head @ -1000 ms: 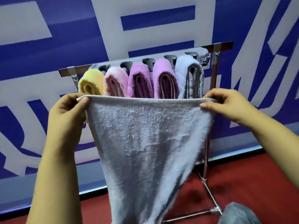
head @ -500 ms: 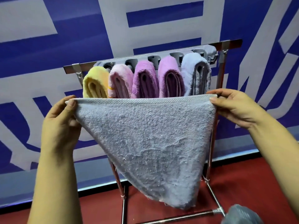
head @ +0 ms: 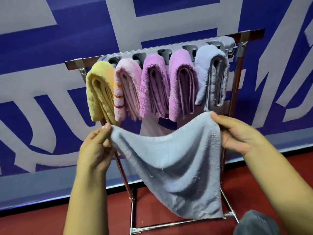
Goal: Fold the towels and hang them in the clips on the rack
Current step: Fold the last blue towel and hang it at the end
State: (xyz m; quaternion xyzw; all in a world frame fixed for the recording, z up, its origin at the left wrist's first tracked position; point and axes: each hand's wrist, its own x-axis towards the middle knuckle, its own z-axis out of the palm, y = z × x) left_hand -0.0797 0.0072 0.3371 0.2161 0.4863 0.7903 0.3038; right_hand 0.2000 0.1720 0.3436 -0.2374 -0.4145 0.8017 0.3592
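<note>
Between both hands, slack blue towel.

Head view, forward-down, near rack

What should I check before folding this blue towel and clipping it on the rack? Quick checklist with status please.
1. Left hand pinches a top corner of the loose blue towel: ok.
2. Right hand holds the other top corner: ok.
3. Towel folded for hanging: not ok, it sags open between the hands with one corner hanging low.
4. Five folded towels already hang on the rack, from the yellow towel to the hung blue towel: ok.
5. Free clip at the rack's right end: cannot tell, mostly hidden behind the hung blue towel.
6. Towel clear of the floor: ok.
</note>
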